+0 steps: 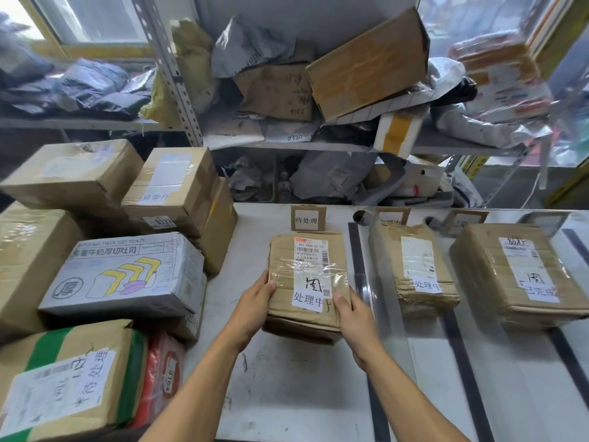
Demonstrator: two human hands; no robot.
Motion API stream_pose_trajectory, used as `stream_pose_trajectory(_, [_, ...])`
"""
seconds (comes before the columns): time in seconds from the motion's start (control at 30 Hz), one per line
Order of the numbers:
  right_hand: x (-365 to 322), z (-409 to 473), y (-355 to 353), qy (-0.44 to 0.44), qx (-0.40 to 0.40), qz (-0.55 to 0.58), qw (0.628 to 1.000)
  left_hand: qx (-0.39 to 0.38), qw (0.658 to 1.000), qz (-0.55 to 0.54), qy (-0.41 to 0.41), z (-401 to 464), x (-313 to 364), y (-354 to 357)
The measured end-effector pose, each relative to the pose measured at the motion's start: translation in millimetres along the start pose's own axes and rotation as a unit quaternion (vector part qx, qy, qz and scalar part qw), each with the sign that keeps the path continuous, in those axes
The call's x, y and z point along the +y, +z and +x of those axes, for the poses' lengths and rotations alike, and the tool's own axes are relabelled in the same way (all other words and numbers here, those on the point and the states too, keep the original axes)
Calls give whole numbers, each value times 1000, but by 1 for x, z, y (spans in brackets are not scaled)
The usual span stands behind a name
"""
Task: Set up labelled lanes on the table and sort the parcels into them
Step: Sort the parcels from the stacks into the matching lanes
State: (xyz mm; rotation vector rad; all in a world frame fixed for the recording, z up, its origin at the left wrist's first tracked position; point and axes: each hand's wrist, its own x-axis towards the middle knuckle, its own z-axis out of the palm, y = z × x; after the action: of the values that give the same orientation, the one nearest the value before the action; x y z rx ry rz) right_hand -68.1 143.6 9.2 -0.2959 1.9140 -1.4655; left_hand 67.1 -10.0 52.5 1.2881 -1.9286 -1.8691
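A flat brown parcel with a shipping label and a white sticker reading 处理中 lies in the first lane of the white table. My left hand grips its left near edge and my right hand grips its right near corner, thumbs on top. A lane sign reading 待处理 stands behind it. Black tape strips divide the lanes. A second parcel marked 处理中 lies in the middle lane. A third parcel marked 已完成 lies in the right lane.
Cardboard boxes are piled at the left: a toast-printed box, a box taped green marked 待处理, a red bag and a box marked 异常件. Behind the table, metal shelves hold bags and boxes.
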Motion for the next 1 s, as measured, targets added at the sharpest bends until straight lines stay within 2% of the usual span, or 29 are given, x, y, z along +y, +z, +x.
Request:
stream_pose_trajectory(0.4, [-22, -6, -23, -23, 84, -37, 996, -23, 1000, -17, 10, 18, 15, 28])
stream_pose_trajectory(0.67, [-56, -29, -65, -70, 57, -30, 995, -23, 994, -45, 100, -6, 54, 39])
stream_pose_trajectory(0.83, [-88, -70, -114, -118, 83, -12, 989, -77, 982, -68, 161, -35, 83, 61])
stream_pose_trajectory(1.0, [-86, -107, -187, -118, 93, -27, 988, -115, 974, -98, 170, -79, 94, 123])
